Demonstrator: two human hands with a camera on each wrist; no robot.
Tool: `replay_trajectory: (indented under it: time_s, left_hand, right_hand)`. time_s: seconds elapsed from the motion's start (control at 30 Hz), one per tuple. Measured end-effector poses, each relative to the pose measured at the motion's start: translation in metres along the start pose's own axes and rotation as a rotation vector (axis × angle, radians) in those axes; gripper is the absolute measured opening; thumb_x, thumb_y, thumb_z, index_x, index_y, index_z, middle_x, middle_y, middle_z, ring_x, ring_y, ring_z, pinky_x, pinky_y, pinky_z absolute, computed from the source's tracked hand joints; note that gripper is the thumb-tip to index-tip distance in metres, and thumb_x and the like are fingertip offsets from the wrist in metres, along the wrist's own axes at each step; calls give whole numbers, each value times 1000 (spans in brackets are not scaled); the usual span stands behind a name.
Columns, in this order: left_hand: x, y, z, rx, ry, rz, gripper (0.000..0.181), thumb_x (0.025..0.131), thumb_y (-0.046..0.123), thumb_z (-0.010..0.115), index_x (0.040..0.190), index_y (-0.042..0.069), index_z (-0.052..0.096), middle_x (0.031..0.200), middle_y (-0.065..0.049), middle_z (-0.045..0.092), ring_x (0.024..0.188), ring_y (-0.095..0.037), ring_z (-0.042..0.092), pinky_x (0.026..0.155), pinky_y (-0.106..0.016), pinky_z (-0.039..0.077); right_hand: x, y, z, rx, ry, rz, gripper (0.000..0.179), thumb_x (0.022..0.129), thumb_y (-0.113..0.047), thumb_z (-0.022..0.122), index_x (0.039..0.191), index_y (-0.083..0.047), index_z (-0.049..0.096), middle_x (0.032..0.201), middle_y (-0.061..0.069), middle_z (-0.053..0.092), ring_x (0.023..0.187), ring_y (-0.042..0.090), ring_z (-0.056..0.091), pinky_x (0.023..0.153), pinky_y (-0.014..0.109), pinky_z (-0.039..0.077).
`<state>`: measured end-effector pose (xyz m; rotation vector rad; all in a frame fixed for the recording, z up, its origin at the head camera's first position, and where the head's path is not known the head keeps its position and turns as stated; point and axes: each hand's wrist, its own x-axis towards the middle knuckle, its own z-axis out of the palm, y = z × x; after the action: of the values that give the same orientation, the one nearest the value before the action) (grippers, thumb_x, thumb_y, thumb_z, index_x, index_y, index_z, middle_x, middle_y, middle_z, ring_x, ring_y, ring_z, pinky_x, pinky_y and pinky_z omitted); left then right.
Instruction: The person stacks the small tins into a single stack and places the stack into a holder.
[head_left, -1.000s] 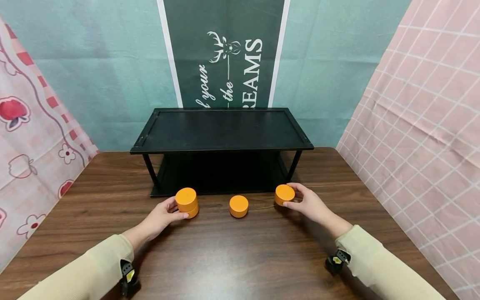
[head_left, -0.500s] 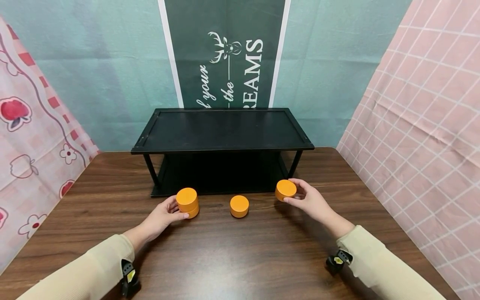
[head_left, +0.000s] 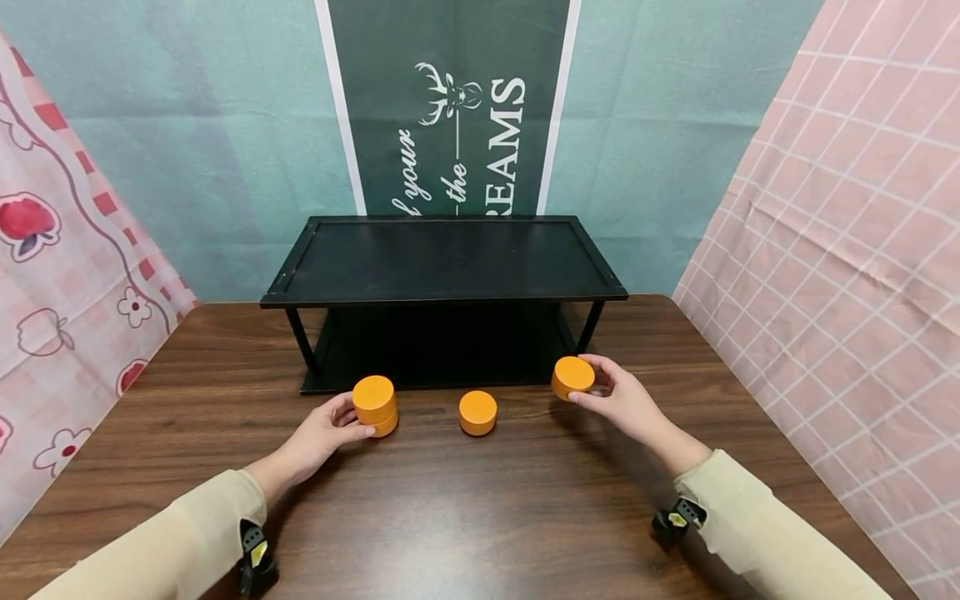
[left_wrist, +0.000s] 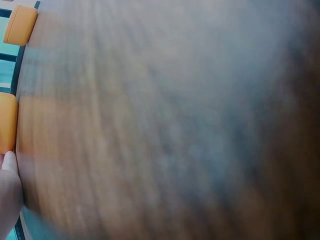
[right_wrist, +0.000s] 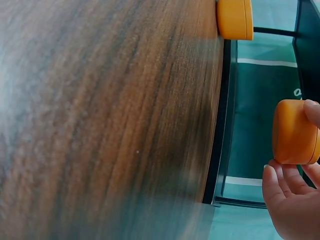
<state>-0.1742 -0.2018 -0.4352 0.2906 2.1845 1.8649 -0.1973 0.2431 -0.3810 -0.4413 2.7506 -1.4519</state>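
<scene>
Two round orange tins (head_left: pixel 373 400) stand stacked one on the other at the left. My left hand (head_left: pixel 322 437) grips this stack between thumb and fingers; in the left wrist view only the thumb (left_wrist: pixel 9 175) and a bit of the hand show at the edge, beside an orange tin (left_wrist: pixel 7 122). At the right, my right hand (head_left: pixel 618 400) holds another round orange tin (head_left: pixel 573 379) by its side. The right wrist view has this tin (right_wrist: pixel 295 132) raised off the table. Between the hands a single orange tin (head_left: pixel 477 413) sits on the tabletop.
Behind the tins stands a black two-level shelf (head_left: pixel 450 262) with thin posts, its lower board (head_left: pixel 450 350) close to them. The brown wooden table (head_left: pixel 465 508) stretches toward me. Cloths hang at the back (head_left: pixel 637 125) and on both sides.
My right hand has lifted its tin slightly up and a little to the right. The left hand, the stack and the middle tin stay where they were.
</scene>
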Motion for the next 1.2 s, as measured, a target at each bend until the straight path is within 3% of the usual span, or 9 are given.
replay_trajectory:
  time_s: [0.5, 0.8, 1.2]
  left_hand:
    - [-1, 1, 1, 20, 8, 9, 65, 86, 13, 68, 137, -7, 35, 136, -25, 41, 125, -35, 41, 95, -23, 42]
    - [-1, 1, 0, 44, 0, 9, 63, 86, 14, 68, 137, -6, 35, 135, -25, 42, 125, -35, 41, 96, -25, 42]
    - [0, 1, -1, 48, 1, 19, 64, 86, 14, 67, 137, -6, 35, 136, -25, 42, 125, -34, 41, 96, -25, 41]
  right_hand:
    - [5, -4, -2, -15, 16, -19, 64, 82, -23, 73, 134, -2, 42, 123, 16, 53, 104, 29, 55, 83, 31, 51]
    - [12, -19, -8, -36, 22, -51, 63, 82, -21, 73, 134, -2, 43, 124, 17, 53, 104, 30, 56, 86, 40, 50]
    - [13, -31, -7, -17, 11, -41, 65, 82, -21, 73, 135, -2, 42, 125, 16, 52, 105, 29, 56, 87, 36, 50]
